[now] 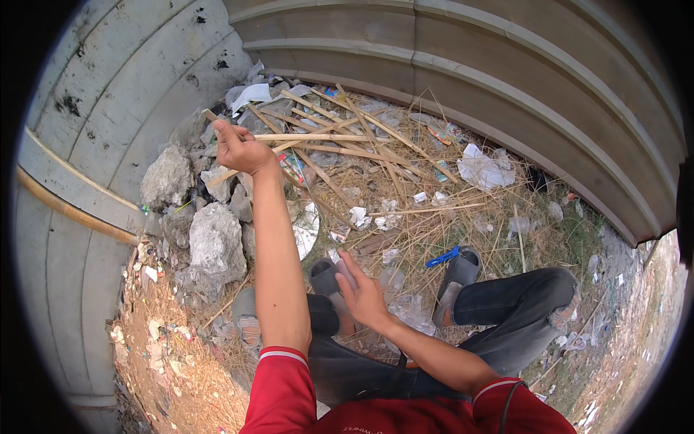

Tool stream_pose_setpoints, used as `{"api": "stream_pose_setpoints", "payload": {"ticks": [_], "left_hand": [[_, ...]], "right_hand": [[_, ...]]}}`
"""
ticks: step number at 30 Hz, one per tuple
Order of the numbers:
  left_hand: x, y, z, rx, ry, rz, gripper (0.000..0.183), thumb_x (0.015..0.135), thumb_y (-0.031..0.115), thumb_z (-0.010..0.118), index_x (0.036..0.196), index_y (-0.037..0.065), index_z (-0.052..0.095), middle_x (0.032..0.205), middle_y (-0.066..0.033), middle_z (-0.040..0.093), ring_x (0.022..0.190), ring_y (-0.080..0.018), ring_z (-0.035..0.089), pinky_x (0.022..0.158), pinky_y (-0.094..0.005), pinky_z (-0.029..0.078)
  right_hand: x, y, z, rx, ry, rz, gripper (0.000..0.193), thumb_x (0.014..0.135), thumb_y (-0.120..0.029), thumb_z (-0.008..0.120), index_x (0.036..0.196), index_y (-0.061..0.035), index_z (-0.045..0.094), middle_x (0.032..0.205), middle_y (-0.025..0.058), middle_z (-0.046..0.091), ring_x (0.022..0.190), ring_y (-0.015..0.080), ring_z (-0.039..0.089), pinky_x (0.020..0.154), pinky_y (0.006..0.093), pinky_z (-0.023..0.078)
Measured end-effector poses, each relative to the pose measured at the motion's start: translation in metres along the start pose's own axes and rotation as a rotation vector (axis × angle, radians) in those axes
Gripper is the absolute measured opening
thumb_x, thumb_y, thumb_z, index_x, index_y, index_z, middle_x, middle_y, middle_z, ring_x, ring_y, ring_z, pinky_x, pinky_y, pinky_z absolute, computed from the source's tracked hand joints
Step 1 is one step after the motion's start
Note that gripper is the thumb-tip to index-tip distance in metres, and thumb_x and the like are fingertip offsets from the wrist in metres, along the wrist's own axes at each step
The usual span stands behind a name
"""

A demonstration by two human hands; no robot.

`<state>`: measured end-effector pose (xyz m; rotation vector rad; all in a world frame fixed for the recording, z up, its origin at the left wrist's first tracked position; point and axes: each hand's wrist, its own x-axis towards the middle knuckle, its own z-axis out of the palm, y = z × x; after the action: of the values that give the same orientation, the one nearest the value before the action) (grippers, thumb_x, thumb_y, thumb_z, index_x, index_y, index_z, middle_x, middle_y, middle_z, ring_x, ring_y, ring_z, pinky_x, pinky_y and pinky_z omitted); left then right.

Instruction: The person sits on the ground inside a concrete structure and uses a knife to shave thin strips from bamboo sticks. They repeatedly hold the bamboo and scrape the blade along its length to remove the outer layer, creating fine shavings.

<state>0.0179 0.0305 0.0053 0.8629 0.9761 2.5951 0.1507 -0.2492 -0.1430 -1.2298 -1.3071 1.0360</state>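
My left hand [244,150] reaches out at the upper left, fingers closed around a thin wooden strip [311,137]. Part of that strip is hidden by the hand. Closer to my body, between my knees, my right hand [363,295] is closed around a short brownish-grey handle [347,272]. What the handle belongs to is hard to make out; a thin curved line near it may be a blade. Beyond both hands lies a loose, crossed heap of similar wooden strips [390,155]. On the ground by my right foot rests a blue elongated plastic object [442,257].
Broken concrete lumps [217,242] are piled left of my arm. A corrugated metal wall [470,54] closes off the far side, and a grey panel wall [130,94] the left. Dry grass, paper scraps [486,168] and plastic litter cover the ground around my grey sandals [463,267].
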Motion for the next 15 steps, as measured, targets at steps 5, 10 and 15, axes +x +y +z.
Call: {"api": "stream_pose_setpoints", "payload": {"ticks": [5,10,15], "left_hand": [[-0.004,-0.002,0.012,0.002,-0.035,-0.004,0.058,0.101,0.044,0.059,0.058,0.007,0.050,0.053,0.0023,0.041,0.047,-0.0071,0.034,0.047,-0.0246,0.023],[0.002,-0.003,0.001,-0.010,-0.016,0.022,0.059,0.101,0.045,0.059,0.058,0.006,0.050,0.052,0.0019,0.041,0.046,-0.0067,0.034,0.047,-0.0247,0.023],[0.008,-0.008,-0.006,0.031,-0.025,0.068,0.055,0.099,0.046,0.062,0.060,0.009,0.049,0.053,0.0027,0.041,0.046,-0.0065,0.034,0.046,-0.0231,0.023]], "right_hand": [[-0.041,0.081,-0.001,-0.208,-0.023,0.229,0.051,0.099,-0.019,0.059,0.147,-0.0120,0.045,0.115,0.0245,0.070,0.105,0.0400,0.068,0.088,0.0398,0.054],[-0.027,0.106,-0.033,-0.168,0.040,0.240,0.050,0.098,-0.021,0.060,0.146,-0.0137,0.048,0.114,0.0230,0.070,0.102,0.0365,0.071,0.085,0.0398,0.056],[-0.014,0.020,-0.006,-0.109,0.080,-0.131,0.050,0.098,-0.020,0.059,0.147,-0.0134,0.048,0.112,0.0230,0.071,0.099,0.0358,0.072,0.083,0.0387,0.056]]}}
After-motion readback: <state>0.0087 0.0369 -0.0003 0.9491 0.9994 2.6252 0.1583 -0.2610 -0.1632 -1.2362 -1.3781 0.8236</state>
